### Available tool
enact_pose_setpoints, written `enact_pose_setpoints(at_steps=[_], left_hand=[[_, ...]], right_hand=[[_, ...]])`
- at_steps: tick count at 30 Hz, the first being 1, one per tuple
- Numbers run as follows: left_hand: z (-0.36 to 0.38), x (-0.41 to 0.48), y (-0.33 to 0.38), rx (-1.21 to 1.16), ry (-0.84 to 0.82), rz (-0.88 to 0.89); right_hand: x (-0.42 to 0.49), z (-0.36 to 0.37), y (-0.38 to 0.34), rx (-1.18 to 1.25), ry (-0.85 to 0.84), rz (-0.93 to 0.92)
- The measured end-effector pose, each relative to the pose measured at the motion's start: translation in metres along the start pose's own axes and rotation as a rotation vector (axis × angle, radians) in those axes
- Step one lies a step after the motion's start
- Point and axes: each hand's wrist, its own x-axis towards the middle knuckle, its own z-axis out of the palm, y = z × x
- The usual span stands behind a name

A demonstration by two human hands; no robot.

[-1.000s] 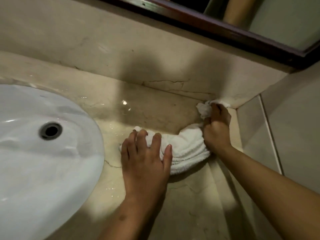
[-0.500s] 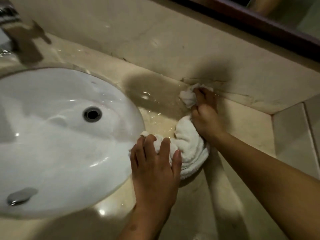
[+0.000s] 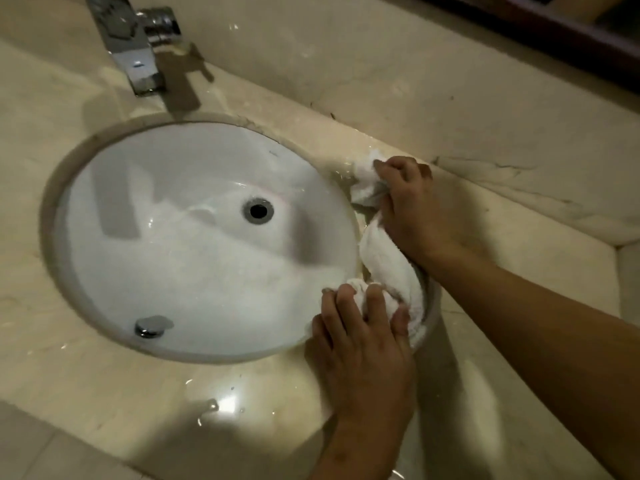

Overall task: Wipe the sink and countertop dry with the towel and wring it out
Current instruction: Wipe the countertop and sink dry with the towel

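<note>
Head view: chrome faucet (image 3: pixel 133 53) at upper left. White sink (image 3: pixel 173 271) centre-left, metal stopper (image 3: pixel 149 327) in bowl. Beige counter (image 3: pixel 519 244) wet in patches. Twisted white towel (image 3: pixel 391 265) lies along sink's right rim. Left hand (image 3: pixel 367 344) fingers (image 3: pixel 375 303) spread, pressing lower end. Right hand (image 3: pixel 412 209) fingers (image 3: pixel 391 166) curled, gripping bunched upper end.

White towel (image 3: pixel 388 261) — bunched, curved along white oval sink (image 3: pixel 194 244) rim, wet beige countertop (image 3: pixel 502 244)
</note>
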Motion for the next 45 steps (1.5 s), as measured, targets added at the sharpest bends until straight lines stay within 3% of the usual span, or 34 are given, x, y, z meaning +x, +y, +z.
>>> enact_pose_setpoints(at_steps=[4, 8, 15, 22, 26, 32, 36, 45], left_hand=[[-0.003, -0.012, -0.008, 0.027, -0.005, 0.082], [-0.012, -0.027, -0.002, 0.035, -0.119, 0.129], [-0.005, -0.096, 0.008, 0.061, -0.237, 0.386], [-0.016, -0.114, 0.022, 0.102, -0.194, 0.505], [-0.023, -0.151, 0.040, 0.019, -0.255, 0.531], [-0.005, -0.216, 0.034, 0.113, -0.278, 0.662], [0.010, -0.218, 0.015, 0.119, -0.222, 0.741], [0.000, -0.195, -0.010, 0.022, -0.317, 0.906]], right_hand=[[-0.039, -0.015, 0.038, -0.100, 0.136, 0.230], [-0.107, -0.043, 0.078, -0.171, 0.186, 0.416], [-0.216, -0.077, 0.103, -0.187, 0.192, 0.577], [-0.241, -0.114, 0.115, -0.214, 0.214, 0.540], [-0.256, -0.134, 0.125, -0.388, 0.114, 0.457], [-0.296, -0.099, 0.120, -0.338, -0.022, 0.540], [-0.299, -0.087, 0.124, -0.265, 0.036, 0.571], [-0.296, -0.078, 0.104, -0.099, 0.128, 0.568]])
